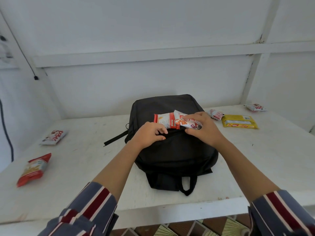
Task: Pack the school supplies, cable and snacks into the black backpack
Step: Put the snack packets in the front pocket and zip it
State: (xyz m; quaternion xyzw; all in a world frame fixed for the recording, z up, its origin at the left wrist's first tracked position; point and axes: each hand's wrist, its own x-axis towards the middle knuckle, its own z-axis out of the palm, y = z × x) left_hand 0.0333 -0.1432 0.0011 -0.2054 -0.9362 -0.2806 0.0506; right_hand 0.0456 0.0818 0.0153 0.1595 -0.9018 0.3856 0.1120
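Pinching the backpack (pixel 172 150) pocket lip mid-worktop (pixel 102 167) with the left hand (pixel 150 133). Gripping a white packet (pixel 189 121) in the right hand (pixel 202 128), long axis along the slit, just beyond it, with a red packet (pixel 166 122) touching it, nearer the left hand. Probably calls for a push toward the body. Counting five loose: pink packet (pixel 53 137) and red pouch (pixel 34 169) by the left edge; yellow pack (pixel 239 122), small packet (pixel 215 114) and corner packet (pixel 255 107) far right. No cable or school supplies in view.
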